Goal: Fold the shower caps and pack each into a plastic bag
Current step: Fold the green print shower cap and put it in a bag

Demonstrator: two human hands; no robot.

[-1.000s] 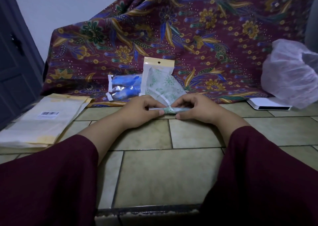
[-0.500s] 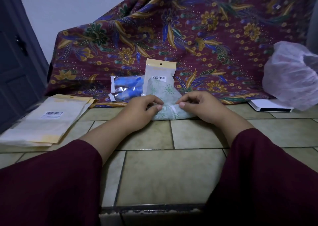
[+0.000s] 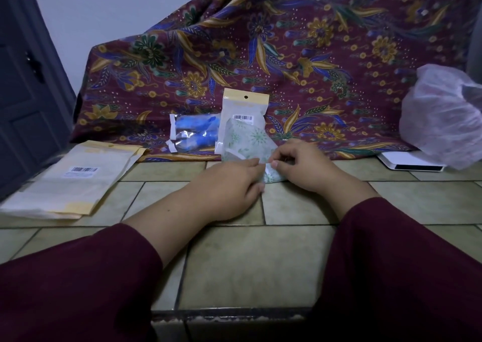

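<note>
Both hands meet over a shower cap (image 3: 250,141), pale with a green flower print, lying on the tiled counter (image 3: 250,263) at the foot of a patterned cloth (image 3: 300,55). The left hand (image 3: 229,188) lies over the cap's left part; its fingers curl down toward the tile, but I cannot tell whether they grip the cap or only press it. The right hand (image 3: 300,164) pinches a white edge of the cap between thumb and forefinger, the other fingers bent in.

Just behind the cap, a plastic bag (image 3: 243,107) with a yellow header and a barcode leans upright against the cloth. Beside it to the left lies a sealed bag with a blue cap (image 3: 194,131) inside. Further left, a stack of flat bags (image 3: 75,180) rests on the counter. At the far right sits a puffy translucent cap (image 3: 443,115) over a white box (image 3: 409,161). Dark red sleeves (image 3: 78,289) cover both forearms.
</note>
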